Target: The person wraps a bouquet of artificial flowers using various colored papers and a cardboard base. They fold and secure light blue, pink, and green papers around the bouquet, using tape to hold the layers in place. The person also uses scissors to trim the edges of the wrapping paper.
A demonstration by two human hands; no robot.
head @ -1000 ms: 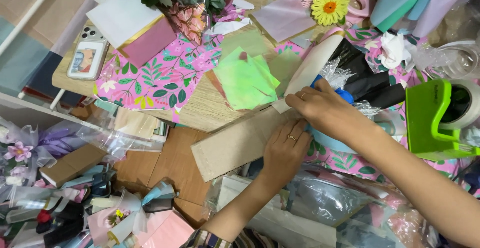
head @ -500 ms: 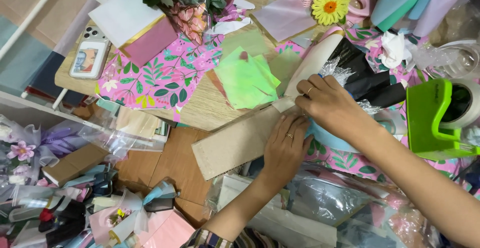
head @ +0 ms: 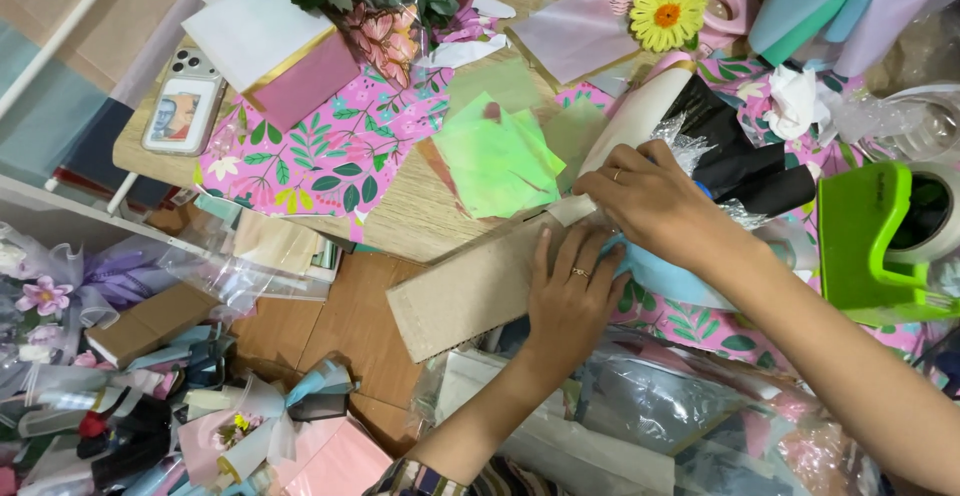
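Note:
My left hand point(head: 572, 291) lies flat, palm down, on a long beige strip of paper point(head: 462, 294) that juts off the table edge. My right hand point(head: 650, 199) pinches the same strip where it meets a rolled cream sheet point(head: 640, 119). Under my right wrist lies light blue paper point(head: 668, 278). A stack of pale green tissue squares point(head: 497, 154) sits just left of my right hand. Black wrapping and crinkled clear film point(head: 735, 171) lie behind it.
A green tape dispenser point(head: 868, 246) stands at the right. A phone point(head: 185, 106), pink and white card sheets point(head: 275, 56), floral wrapping paper point(head: 320, 151), greenery and a yellow artificial flower point(head: 668, 11) fill the table. Ribbon-tied bouquets point(head: 130, 406) crowd the floor at lower left.
My right hand slid a little left along the strip and lower onto it. My left hand stayed pressed on the strip with hardly any shift.

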